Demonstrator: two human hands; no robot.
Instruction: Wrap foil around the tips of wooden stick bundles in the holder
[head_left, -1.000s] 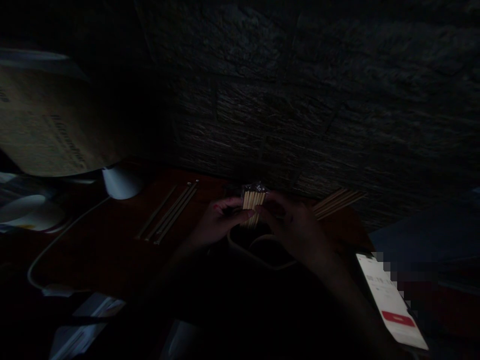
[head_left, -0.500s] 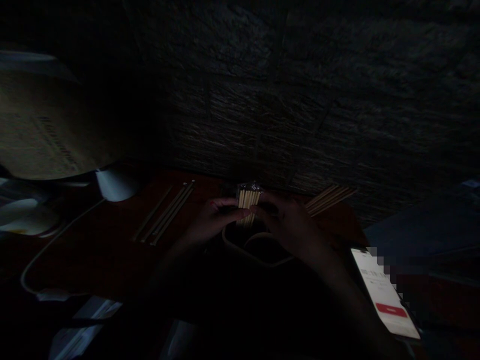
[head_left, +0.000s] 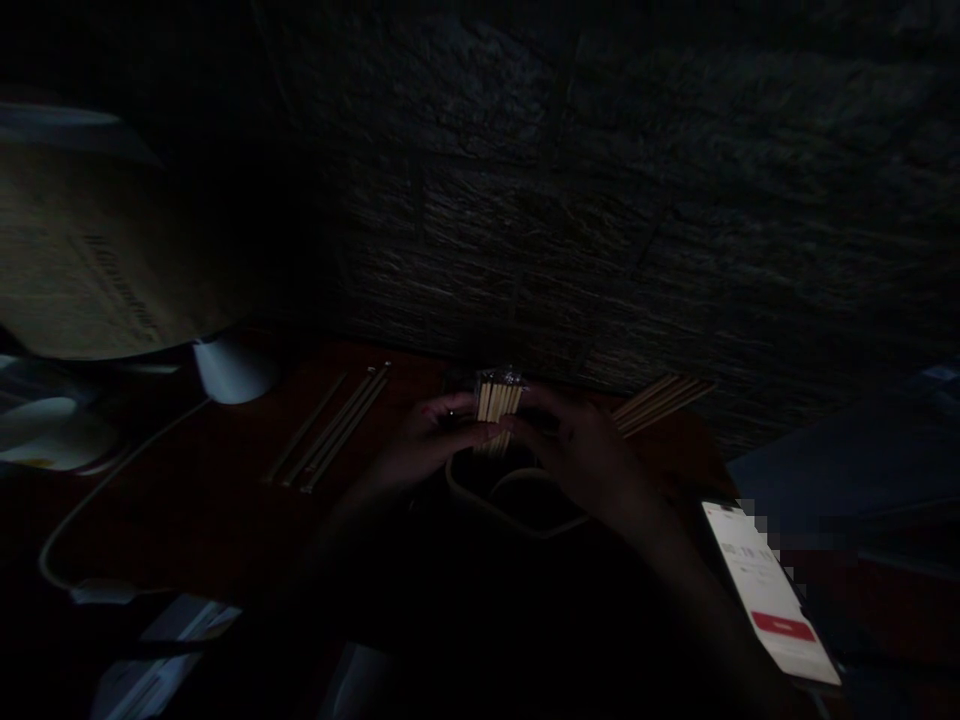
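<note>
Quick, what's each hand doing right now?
Left hand: closed, holding the bundle of sticks.
Right hand: closed, holding the same bundle of sticks.

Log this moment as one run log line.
left hand, right hand: holding bundle of thin pale wooden sticks, shiny wrap atop | at left: slender pale rods | at right: slender tan sticks, bright-screened phone

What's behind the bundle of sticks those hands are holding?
Behind the bundle of sticks rises a rough, dark wall. The left hand, right hand and sticks themselves cover whatever lies directly behind them.
</note>
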